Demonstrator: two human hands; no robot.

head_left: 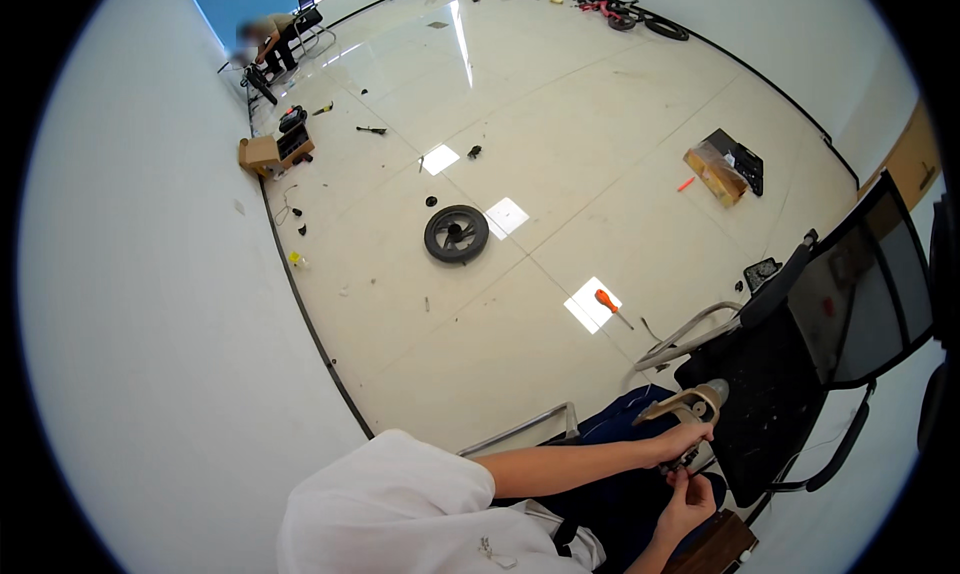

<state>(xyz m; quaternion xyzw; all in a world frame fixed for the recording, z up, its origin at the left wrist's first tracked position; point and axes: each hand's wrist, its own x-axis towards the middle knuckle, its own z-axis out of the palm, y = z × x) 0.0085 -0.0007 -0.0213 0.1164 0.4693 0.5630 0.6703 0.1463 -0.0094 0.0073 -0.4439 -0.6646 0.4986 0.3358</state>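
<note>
A tan, curved, frame-like part (706,398) with a grey rounded end is held over my lap, beside a black chair seat. My left hand (683,440) is closed around its lower portion. Just below, my right hand (690,504) has its fingertips pinched together at small dark pieces (682,461) on the underside of that part. What exactly sits between those fingertips is too small and partly hidden to name. The kind of the tan part is not clear from here.
The black mesh chair (770,404) stands close on my right. On the tiled floor lie an orange-handled screwdriver (607,301), a black spoked wheel (456,234), an open toolbox with a carton (718,172) and another cardboard box (262,156). Another person (268,36) sits far left.
</note>
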